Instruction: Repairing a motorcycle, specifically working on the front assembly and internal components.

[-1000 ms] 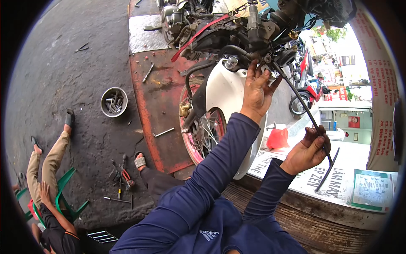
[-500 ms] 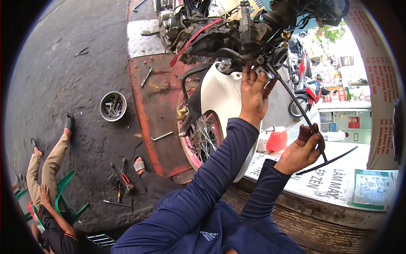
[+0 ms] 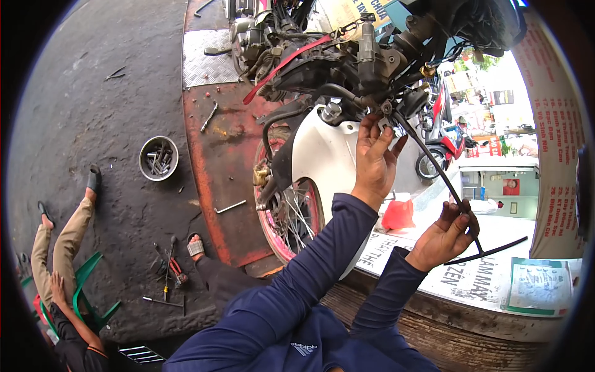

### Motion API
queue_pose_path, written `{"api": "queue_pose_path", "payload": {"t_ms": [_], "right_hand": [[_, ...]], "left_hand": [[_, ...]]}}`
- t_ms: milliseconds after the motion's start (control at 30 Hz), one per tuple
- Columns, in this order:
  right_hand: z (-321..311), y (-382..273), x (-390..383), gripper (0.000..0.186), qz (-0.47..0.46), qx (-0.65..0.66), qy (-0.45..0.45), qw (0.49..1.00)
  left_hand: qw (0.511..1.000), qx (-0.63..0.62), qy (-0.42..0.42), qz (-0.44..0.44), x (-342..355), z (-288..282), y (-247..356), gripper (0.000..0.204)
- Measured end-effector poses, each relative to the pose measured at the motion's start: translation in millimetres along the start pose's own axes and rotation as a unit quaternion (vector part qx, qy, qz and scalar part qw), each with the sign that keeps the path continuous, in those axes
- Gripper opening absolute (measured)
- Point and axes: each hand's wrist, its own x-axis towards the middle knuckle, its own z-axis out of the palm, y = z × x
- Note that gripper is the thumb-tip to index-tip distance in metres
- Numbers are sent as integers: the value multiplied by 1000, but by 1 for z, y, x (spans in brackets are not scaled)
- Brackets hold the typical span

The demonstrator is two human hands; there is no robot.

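The partly stripped motorcycle [image 3: 372, 68] fills the upper middle, with a white fender [image 3: 322, 152] below its dark frame. My left hand [image 3: 377, 155] reaches up beside the fender, its fingertips closed at a small metal fitting under the frame; what they pinch is partly hidden by the fingers. My right hand [image 3: 443, 235] is closed round the long dark shaft of a T-handle wrench [image 3: 437, 162], near its crossbar. The shaft slants up and left, its far end against the fitting by my left fingertips.
A metal bowl [image 3: 158, 159] of small metal parts stands on the dark floor. Pliers [image 3: 178, 270] and other tools lie near my foot. A hex key [image 3: 230, 207] and a spanner [image 3: 209, 116] rest on the red platform [image 3: 214, 161]. A seated person [image 3: 71, 248] is at lower left.
The whole view has shifted slightly. Both hands keep nearly the same places on the fitting and the T-handle wrench, and the crossbar sits at a slightly different slant.
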Motion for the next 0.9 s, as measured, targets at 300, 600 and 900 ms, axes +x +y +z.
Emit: {"api": "queue_pose_path", "payload": {"t_ms": [300, 600, 900], "right_hand": [[-11, 14, 1, 24, 74, -24, 31, 997], [-10, 0, -8, 22, 106, -13, -9, 994], [-11, -2, -13, 15, -56, -57, -137, 987]], "left_hand": [[999, 25, 10, 25, 1, 3, 0, 59], [999, 7, 39, 16, 1, 6, 2, 59], [999, 0, 38, -2, 4, 6, 9, 43]]}}
